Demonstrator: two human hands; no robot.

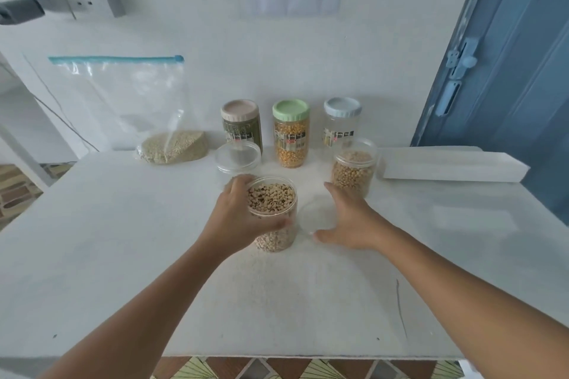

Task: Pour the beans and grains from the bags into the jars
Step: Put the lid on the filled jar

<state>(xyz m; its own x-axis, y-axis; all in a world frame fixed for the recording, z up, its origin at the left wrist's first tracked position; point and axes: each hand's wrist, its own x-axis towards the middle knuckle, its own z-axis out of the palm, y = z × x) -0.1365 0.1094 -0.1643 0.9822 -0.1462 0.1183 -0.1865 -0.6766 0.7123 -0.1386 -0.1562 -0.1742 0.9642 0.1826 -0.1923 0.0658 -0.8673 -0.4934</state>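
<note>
Left hand (234, 212) grips the open jar of black-eyed beans (272, 214) at table (123, 240) centre; our right hand (351, 218) lies spread, fingers straight, round a clear lid (314, 215) just beside it. Behind: 2nd open jar w/ soybeans (354, 166), another clear lid (237, 157), 3 capped jars – pink (241, 124), green (291, 135), blue (341, 123). Zip bag of grain (144, 114) leans on the wall, far left

A white table (123, 240) carries six jars (291, 138), a grain bag (172, 149) and a clear lid (315, 215).
</note>
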